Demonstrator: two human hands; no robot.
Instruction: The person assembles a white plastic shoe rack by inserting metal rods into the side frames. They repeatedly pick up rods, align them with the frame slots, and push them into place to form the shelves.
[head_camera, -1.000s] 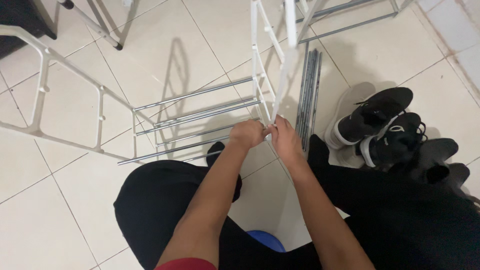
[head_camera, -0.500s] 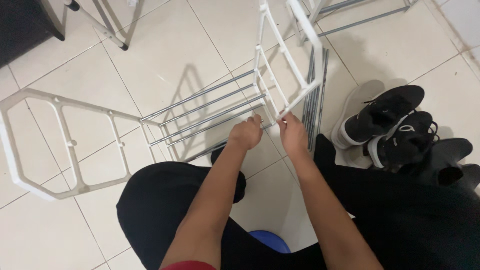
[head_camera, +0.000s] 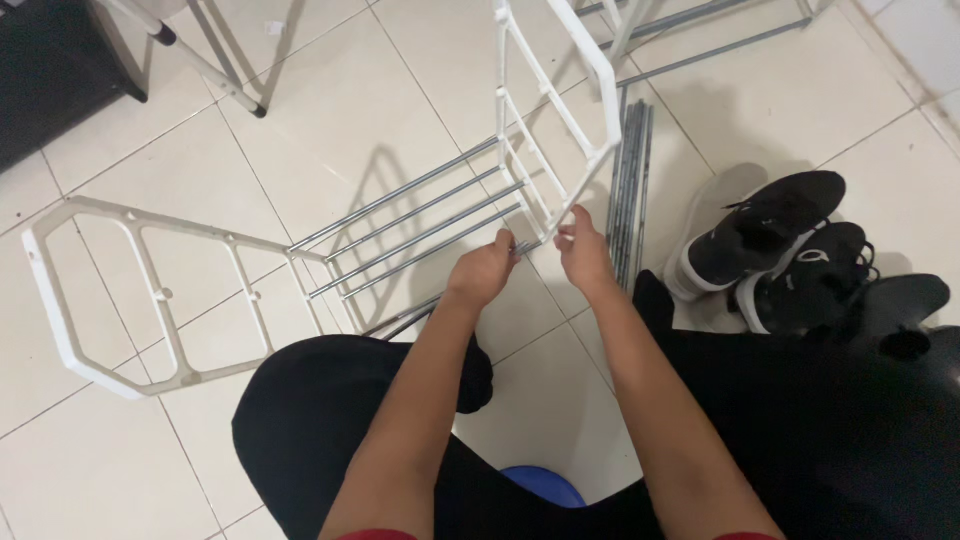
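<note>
We look down at a pale tiled floor (head_camera: 330, 90) where a person in black trousers sits. Spread across the floor is a partly built rack: a white plastic hexagonal side frame (head_camera: 110, 290) lies flat at the left, and four thin chrome metal rods (head_camera: 415, 215) run from it up to a second white plastic side frame (head_camera: 560, 110), which stands tilted just beyond the hands. A bundle of loose chrome rods (head_camera: 630, 170) lies on the floor to the right of that tilted frame. Further right, a pair of black trainers with white soles (head_camera: 775, 250) sits side by side near the person's right leg. At the bottom edge, a rounded blue object (head_camera: 540, 483) shows between the legs.

Our left hand (head_camera: 485, 270) is curled shut around the near end of a chrome rod at the bottom corner of the tilted frame. Our right hand (head_camera: 582, 250) pinches the lower corner of that same frame, fingers closed on the white plastic. The two hands are just beside each other, not touching.
</note>
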